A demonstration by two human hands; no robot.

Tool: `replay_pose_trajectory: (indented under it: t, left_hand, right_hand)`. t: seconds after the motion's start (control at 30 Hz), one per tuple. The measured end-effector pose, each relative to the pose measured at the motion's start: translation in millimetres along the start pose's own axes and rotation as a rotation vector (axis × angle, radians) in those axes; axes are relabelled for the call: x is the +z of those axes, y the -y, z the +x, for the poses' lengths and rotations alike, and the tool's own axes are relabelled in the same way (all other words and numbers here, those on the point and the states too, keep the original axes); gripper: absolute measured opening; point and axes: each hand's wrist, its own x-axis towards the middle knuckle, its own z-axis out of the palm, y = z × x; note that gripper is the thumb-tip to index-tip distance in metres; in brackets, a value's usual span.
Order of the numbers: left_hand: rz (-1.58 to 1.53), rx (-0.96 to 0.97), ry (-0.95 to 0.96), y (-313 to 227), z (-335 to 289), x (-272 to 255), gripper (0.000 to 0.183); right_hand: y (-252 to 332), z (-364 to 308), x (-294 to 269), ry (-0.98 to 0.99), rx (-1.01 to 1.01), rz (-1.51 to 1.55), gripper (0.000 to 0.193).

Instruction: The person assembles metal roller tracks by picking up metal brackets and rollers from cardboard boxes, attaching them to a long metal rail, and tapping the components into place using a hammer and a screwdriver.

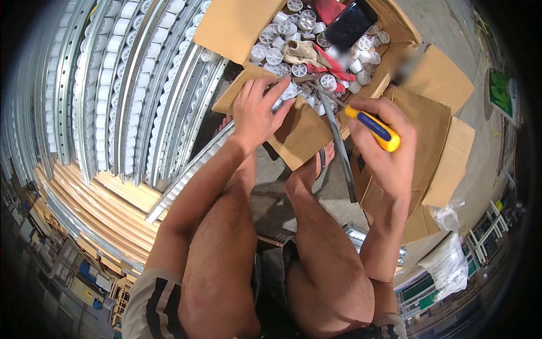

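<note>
My right hand is wrapped round a screwdriver with a yellow and blue handle. Its thin shaft points up and left toward the near side of an open cardboard box. My left hand grips the upper end of a metal roller track, which slants down to the left under my forearm. Just past my left fingertips, white plastic wheels fill the box. A narrow grey metal bar leans from the box's near edge down between my hands. What the screwdriver tip touches is unclear.
Many metal roller tracks lie side by side at the left, above long cardboard-coloured strips. On the wheels rest a black phone, red cloth and a beige glove. More cardboard and clear plastic wrap lie right.
</note>
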Motion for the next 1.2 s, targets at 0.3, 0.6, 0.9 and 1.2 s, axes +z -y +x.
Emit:
replay_pose_trajectory:
  t: [0.3, 0.6, 0.9, 1.2]
  left_hand:
    - [0.151, 0.107, -0.015, -5.9, -4.9, -4.2, 0.051]
    - [0.111, 0.070, -0.034, -10.8, -7.8, -1.8, 0.053]
    - [-0.079, -0.102, -0.036, -15.1, -2.6, -0.4, 0.050]
    - [-0.225, -0.168, -0.009, -3.7, -3.8, 0.8, 0.050]
  right_hand:
    - [-9.8, -5.3, -5.9, 0.025, -0.043, 0.016, 0.022]
    - [-5.6, -10.1, -7.4, -0.006, 0.024, 0.050, 0.022]
    - [-4.4, -14.0, -15.3, -0.009, 0.063, 0.026, 0.024]
    - [17.1, -5.1, -11.5, 0.138, -0.010, 0.030, 0.024]
